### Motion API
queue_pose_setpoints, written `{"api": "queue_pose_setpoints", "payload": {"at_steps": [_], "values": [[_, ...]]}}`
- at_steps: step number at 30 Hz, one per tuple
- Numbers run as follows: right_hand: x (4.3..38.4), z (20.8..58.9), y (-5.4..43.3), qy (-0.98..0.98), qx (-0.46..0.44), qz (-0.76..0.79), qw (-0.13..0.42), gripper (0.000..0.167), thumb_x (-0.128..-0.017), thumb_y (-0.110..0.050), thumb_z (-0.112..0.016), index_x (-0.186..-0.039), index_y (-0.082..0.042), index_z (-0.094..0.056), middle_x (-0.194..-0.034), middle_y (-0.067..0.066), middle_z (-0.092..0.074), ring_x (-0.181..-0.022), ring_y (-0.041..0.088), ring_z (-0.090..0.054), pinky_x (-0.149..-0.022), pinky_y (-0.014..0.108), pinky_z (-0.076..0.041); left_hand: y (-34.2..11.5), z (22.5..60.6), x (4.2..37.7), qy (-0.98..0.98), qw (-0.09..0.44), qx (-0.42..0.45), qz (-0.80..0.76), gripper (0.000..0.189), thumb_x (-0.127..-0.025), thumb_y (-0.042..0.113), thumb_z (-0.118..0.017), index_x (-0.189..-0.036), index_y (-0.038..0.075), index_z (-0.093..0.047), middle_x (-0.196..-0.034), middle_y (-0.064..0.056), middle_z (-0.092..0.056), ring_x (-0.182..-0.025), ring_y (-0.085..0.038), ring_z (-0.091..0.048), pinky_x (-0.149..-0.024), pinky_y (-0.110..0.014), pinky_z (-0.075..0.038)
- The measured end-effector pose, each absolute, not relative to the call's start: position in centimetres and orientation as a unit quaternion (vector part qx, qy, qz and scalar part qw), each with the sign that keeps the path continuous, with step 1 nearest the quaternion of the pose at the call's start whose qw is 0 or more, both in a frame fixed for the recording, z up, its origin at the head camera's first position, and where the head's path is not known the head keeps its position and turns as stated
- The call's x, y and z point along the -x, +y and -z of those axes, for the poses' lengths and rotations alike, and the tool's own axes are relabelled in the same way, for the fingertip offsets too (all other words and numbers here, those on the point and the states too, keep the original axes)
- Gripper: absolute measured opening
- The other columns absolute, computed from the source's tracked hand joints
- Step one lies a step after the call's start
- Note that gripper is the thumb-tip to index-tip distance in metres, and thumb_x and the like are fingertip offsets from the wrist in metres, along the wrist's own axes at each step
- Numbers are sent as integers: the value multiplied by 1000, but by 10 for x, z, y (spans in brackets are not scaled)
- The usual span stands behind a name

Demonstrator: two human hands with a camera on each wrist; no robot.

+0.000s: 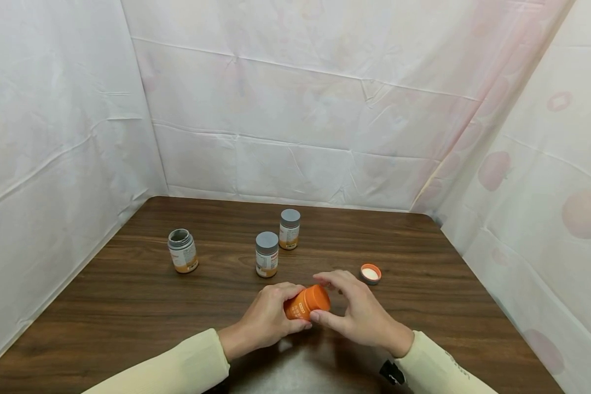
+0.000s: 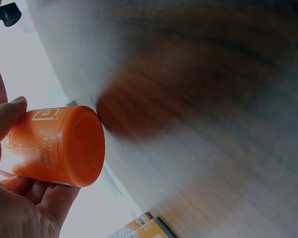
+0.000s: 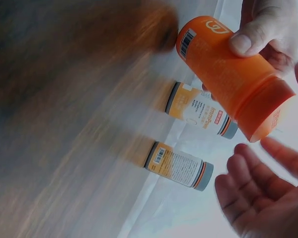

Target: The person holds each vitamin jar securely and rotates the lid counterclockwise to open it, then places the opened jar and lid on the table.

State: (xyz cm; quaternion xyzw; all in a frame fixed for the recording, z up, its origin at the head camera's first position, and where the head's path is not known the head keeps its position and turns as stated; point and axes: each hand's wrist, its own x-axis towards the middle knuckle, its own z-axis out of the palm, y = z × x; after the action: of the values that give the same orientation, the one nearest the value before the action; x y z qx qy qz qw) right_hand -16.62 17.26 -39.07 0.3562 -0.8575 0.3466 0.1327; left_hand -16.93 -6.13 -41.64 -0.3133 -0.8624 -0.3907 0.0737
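Observation:
An orange pill bottle (image 1: pixel 297 306) with white print is tilted over the front of the table, its orange cap (image 3: pixel 265 109) pointing to the right. My left hand (image 1: pixel 266 316) grips the bottle's body, with the thumb on one side and the fingers on the other. In the left wrist view the bottle's base (image 2: pixel 82 146) faces the camera. My right hand (image 1: pixel 361 314) is spread around the capped end, thumb and fingers apart. Its fingertips are close to the cap; whether any of them touches it, I cannot tell.
Two white-and-yellow bottles with grey lids, one nearer (image 1: pixel 267 260) and one farther back (image 1: pixel 289 235), stand behind my hands. A similar lidless bottle (image 1: pixel 183 256) stands at the left. An upturned lid (image 1: pixel 371 274) lies to the right on the wooden table (image 1: pixel 118 306). Pale sheets (image 1: pixel 295 109) hang around it.

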Motion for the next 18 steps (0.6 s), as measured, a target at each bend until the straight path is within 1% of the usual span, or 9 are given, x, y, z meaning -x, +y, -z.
{"api": "queue_pose_setpoints", "payload": {"at_steps": [2, 4, 7, 9, 14, 18], "values": [[165, 390, 172, -870, -329, -342, 133, 55, -86, -46, -82, -131, -21, -63, -112, -12, -65, -99, 15, -62, -83, 36, -54, -61, 416, 169, -862, 68, 311, 394, 46, -76, 23, -94, -116, 14, -73, -106, 6, -70, -88, -4, -62, -76, -24, -53], [164, 390, 171, -880, -306, -338, 132, 52, -86, -49, -81, -126, -19, -66, -104, -13, -64, -91, 16, -61, -78, 37, -53, -61, 416, 168, -862, 63, 308, 396, 47, -76, 22, -94, -117, 14, -73, -107, 6, -70, -90, -5, -62, -77, -24, -53], [163, 389, 169, -892, -278, -333, 123, 48, -86, -52, -80, -120, -18, -69, -98, -14, -65, -85, 15, -60, -73, 35, -52, -61, 416, 168, -862, 61, 306, 399, 47, -76, 22, -94, -117, 15, -73, -108, 5, -70, -91, -5, -63, -78, -24, -53], [163, 388, 168, -898, -266, -330, 118, 47, -87, -53, -79, -117, -18, -70, -93, -14, -63, -82, 14, -58, -69, 31, -50, -61, 416, 168, -862, 62, 307, 399, 47, -76, 23, -94, -117, 14, -73, -108, 5, -70, -91, -5, -63, -78, -24, -54], [163, 387, 168, -903, -254, -329, 106, 43, -88, -57, -76, -112, -21, -70, -88, -14, -62, -78, 14, -56, -64, 25, -46, -60, 416, 168, -861, 67, 311, 396, 47, -75, 22, -94, -117, 15, -73, -108, 5, -70, -92, -5, -63, -78, -24, -53], [163, 387, 168, -903, -257, -332, 97, 40, -88, -57, -75, -109, -23, -70, -86, -15, -62, -75, 14, -56, -63, 25, -46, -60, 416, 168, -861, 65, 311, 397, 47, -75, 22, -94, -117, 15, -73, -108, 6, -70, -92, -5, -63, -78, -25, -53]]}}
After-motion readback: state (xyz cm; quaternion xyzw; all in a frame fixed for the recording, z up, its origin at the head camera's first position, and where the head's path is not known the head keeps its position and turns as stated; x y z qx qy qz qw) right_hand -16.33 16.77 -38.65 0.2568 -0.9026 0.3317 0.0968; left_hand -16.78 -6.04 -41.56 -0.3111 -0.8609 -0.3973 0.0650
